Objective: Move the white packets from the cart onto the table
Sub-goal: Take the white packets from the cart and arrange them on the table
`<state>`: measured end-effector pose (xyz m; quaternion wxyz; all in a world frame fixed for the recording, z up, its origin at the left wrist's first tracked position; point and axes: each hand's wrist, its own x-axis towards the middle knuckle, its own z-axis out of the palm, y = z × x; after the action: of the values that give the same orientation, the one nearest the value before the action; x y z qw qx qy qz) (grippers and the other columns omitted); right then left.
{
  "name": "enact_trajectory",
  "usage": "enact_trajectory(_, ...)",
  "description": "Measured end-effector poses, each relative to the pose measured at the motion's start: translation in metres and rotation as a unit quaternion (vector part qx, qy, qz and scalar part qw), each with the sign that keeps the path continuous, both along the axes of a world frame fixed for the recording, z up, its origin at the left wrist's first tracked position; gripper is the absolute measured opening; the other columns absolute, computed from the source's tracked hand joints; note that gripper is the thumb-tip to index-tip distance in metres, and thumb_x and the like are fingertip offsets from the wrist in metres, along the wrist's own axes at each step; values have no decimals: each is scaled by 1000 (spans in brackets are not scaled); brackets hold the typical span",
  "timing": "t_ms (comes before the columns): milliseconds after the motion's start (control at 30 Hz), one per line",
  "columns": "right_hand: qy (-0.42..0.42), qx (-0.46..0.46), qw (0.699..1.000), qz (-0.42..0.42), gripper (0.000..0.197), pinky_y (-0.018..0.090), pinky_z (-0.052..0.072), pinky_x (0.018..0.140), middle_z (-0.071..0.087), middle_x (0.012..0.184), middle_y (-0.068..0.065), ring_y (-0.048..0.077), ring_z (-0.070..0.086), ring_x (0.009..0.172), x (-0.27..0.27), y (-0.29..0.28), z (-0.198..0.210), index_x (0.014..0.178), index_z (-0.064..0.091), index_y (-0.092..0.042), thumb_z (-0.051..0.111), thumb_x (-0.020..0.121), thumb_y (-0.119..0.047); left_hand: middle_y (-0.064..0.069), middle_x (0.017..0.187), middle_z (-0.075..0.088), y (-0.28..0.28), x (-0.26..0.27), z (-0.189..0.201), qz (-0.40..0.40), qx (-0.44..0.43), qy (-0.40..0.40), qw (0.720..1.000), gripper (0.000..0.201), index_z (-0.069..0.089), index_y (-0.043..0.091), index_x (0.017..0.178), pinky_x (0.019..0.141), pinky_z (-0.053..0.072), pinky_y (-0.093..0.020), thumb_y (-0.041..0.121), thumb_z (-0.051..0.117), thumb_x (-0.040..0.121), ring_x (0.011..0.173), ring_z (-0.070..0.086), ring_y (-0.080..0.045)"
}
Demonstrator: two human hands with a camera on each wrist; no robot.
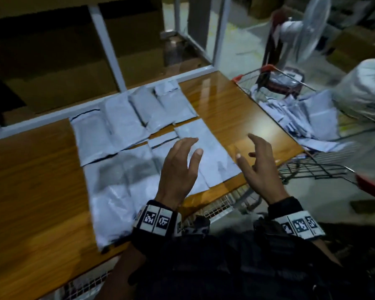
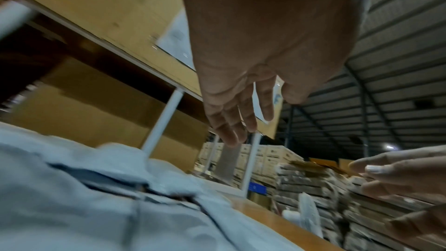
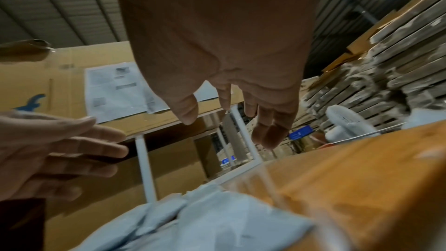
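Hovering empty and loosely spread above the table point(image 1: 236, 100), both hands point(image 1: 180, 167) should reach rightward into the cart point(image 1: 307, 167) for one flat packet point(image 1: 316, 118).

A warehouse or parcel sorting hall is shown. A corrugated metal roof point(image 2: 398, 45) on steel trusses is seen high above the table point(image 1: 225, 100). Behind the table, large cardboard boxes point(image 3: 60, 75) with printed labels are held on a white-framed rack point(image 1: 104, 42). Beyond its right end, flattened cartons point(image 3: 386, 68) are stacked high, and a fan point(image 1: 307, 29) and a wire cart point(image 1: 312, 167) heaped with packets point(image 1: 307, 118) are placed beside it.
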<state>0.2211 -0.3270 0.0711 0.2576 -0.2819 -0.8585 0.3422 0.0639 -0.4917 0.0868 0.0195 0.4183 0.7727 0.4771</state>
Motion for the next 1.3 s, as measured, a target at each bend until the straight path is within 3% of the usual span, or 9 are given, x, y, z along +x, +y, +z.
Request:
enact_trajectory(100, -14, 13, 1000, -3, 58, 44, 42, 106, 30, 148, 6, 22, 40, 132, 33, 28, -13, 152, 26, -18, 49, 103, -38, -2, 127, 62, 36, 22, -11, -19, -23, 1, 1000, 31, 61, 15, 127, 98, 46, -30, 28, 52, 101, 118, 56, -15)
enact_trajectory(267, -55, 39, 997, -43, 61, 34, 33, 110, 31, 152, 11, 23, 32, 139, 106, 100, -23, 152, 28, -12, 52, 102, -35, -7, 126, 63, 116, 76, -26, -83, -74, 26, 993, 34, 60, 12, 129, 91, 48, -34, 28, 55, 99, 114, 59, -24)
enact_trajectory(400, -50, 21, 997, -59, 61, 20, 28, 102, 35, 146, 15, 21, 35, 133, 141, 150, -18, 150, 32, -8, 58, 99, -28, -7, 127, 63, 170, 100, -22, -121, -94, 31, 988, 37, 59, 13, 130, 92, 49, -41, 31, 55, 99, 113, 59, -25)
enact_trajectory(533, -40, 21, 995, -86, 63, 32, 40, 101, 40, 138, 16, 20, 42, 121, 153, 198, -8, 146, 36, -6, 58, 94, -32, -6, 127, 63, 220, 107, -5, -150, -101, 39, 983, 39, 57, 14, 133, 88, 45, -32, 34, 54, 100, 113, 58, -21)
enact_trajectory(633, -52, -3, 992, -113, 63, 45, 46, 100, 36, 140, 18, 27, 42, 125, 150, 233, -3, 148, 34, -5, 61, 95, -27, -6, 124, 65, 262, 100, 4, -167, -115, 43, 978, 39, 58, 12, 133, 87, 46, -29, 33, 55, 100, 111, 59, -19)
enact_trajectory(767, -83, -42, 983, -156, 63, 34, 34, 106, 33, 148, 18, 29, 38, 134, 125, 283, 22, 150, 31, -9, 58, 97, -31, -4, 114, 68, 342, 74, 8, -189, -141, 59, 970, 41, 58, 15, 131, 87, 52, -38, 37, 58, 97, 102, 63, -21)
enact_trajectory(900, -115, -38, 974, -190, 62, 33, 33, 105, 32, 149, 20, 32, 37, 135, 100, 340, 39, 150, 31, -7, 57, 97, -28, -9, 126, 64, 429, 44, 15, -212, -205, 87, 952, 47, 52, 15, 137, 89, 46, -34, 40, 55, 97, 113, 60, -26)
enact_trajectory(1133, -249, -88, 939, -221, 63, 39, 40, 101, 43, 142, 24, 36, 42, 132, 90, 419, -18, 147, 35, -5, 60, 95, -31, -15, 137, 56, 517, 23, -23, -263, -286, 70, 919, 53, 45, 13, 142, 101, 45, -41, 39, 55, 97, 124, 54, -31)
enact_trajectory(1300, -389, -128, 897, -165, 65, 39, 46, 95, 50, 139, 25, 38, 51, 124, 96, 446, -68, 147, 37, -4, 61, 95, -35, -15, 135, 56, 550, 34, -56, -307, -349, 62, 883, 54, 42, 12, 145, 100, 44, -44, 40, 52, 99, 124, 52, -32)
